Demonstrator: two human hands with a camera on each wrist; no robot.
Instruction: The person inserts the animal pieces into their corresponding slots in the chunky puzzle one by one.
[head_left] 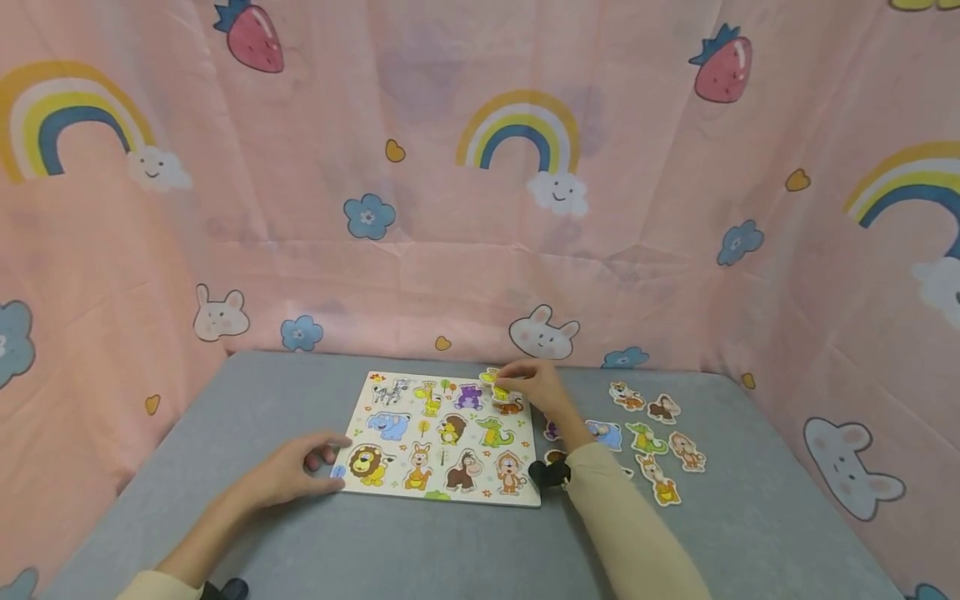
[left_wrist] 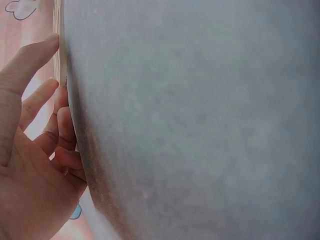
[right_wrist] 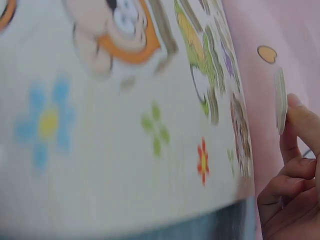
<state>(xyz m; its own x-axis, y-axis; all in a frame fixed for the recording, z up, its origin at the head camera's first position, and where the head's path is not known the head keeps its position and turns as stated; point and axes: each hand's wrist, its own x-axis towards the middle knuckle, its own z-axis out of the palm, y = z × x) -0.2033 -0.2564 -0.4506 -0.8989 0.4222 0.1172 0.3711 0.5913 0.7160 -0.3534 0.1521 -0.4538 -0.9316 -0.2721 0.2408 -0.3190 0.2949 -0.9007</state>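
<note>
A white animal puzzle board (head_left: pixel 408 492) lies flat on the table, printed with a lion, zebra, elephant and other animals. My left hand (head_left: pixel 288 471) is at its lower left corner; thumb and index fingertip rest against the board's edge in the left wrist view, with the other fingers bent beneath. Over the board's upper right corner, my right hand (head_left: pixel 536 385) pinches a yellow giraffe puzzle piece (head_left: pixel 489 377) between thumb and finger. That piece (right_wrist: pixel 281 102) appears edge-on, raised above the board, in the right wrist view. A tiger picture (head_left: pixel 510 407) shows just below it.
Loose puzzle pieces lie right of the board, among them a tiger (head_left: pixel 626 397), gorilla (head_left: pixel 663 408), crocodile (head_left: pixel 647 438), monkey (head_left: pixel 687 452), kangaroo (head_left: pixel 660 480) and elephant (head_left: pixel 604 434). My right forearm partly covers several others. A pink patterned curtain (head_left: pixel 420 283) surrounds the grey table (head_left: pixel 285 550).
</note>
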